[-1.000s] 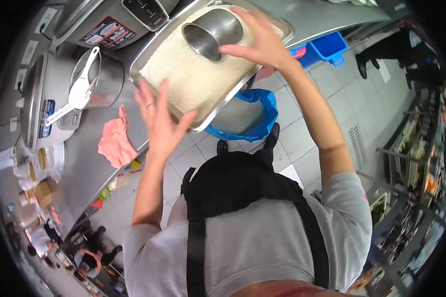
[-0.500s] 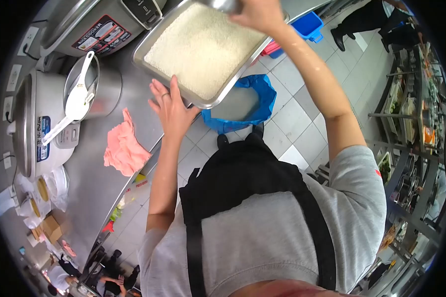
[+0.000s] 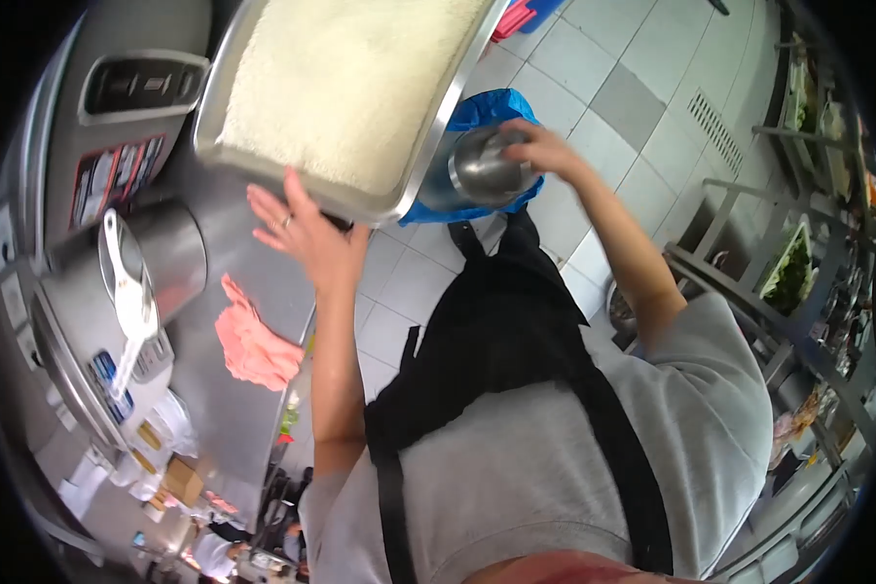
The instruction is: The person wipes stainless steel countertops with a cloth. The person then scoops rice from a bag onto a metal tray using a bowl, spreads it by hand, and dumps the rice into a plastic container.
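Note:
A deep metal tray of white rice-like grains rests at the counter's edge. My left hand has its fingers spread against the tray's near side. Gripped in my right hand is a steel cup, tilted over the blue bag on the floor. The cup hides much of the bag's inside, and what the cup holds cannot be seen.
Left on the counter are a pink cloth, a metal pot, a white scoop and a rice cooker. Metal shelving with food trays stands right. Other people are at the lower left.
My right hand has carried the steel cup from above the tray down and toward me, over the blue bag. My left hand stays by the tray's near side. The view has shifted.

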`<state>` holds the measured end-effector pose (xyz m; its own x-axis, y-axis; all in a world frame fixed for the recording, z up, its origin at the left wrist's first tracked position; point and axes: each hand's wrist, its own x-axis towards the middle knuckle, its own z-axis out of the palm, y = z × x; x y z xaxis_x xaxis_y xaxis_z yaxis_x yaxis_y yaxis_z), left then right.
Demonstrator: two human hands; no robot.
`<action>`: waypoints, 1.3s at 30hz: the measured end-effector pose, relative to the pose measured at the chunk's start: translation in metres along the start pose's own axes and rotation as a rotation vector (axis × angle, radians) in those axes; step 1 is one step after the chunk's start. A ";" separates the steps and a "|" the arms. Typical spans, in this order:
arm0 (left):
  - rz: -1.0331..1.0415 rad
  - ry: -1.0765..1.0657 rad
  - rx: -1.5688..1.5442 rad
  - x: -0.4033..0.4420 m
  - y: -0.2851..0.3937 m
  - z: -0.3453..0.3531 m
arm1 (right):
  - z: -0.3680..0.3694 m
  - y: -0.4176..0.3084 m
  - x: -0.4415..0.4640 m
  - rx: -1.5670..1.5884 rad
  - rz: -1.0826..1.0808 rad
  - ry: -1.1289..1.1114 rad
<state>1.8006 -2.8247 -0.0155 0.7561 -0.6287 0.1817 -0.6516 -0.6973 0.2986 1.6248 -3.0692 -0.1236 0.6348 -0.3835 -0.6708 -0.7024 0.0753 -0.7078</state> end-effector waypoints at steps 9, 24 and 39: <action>0.054 0.117 -0.121 -0.002 -0.014 0.021 | 0.106 0.158 0.251 -1.050 0.283 0.117; -0.130 0.119 0.071 -0.006 -0.025 0.015 | 0.181 0.216 0.233 -0.124 0.274 -0.166; 0.135 0.175 -0.101 0.007 -0.006 0.001 | -0.027 0.006 0.034 0.654 0.208 -0.464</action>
<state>1.8095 -2.8250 -0.0174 0.6673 -0.6384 0.3836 -0.7447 -0.5674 0.3513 1.6339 -3.1069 -0.1448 0.6817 0.1049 -0.7241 -0.5819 0.6777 -0.4496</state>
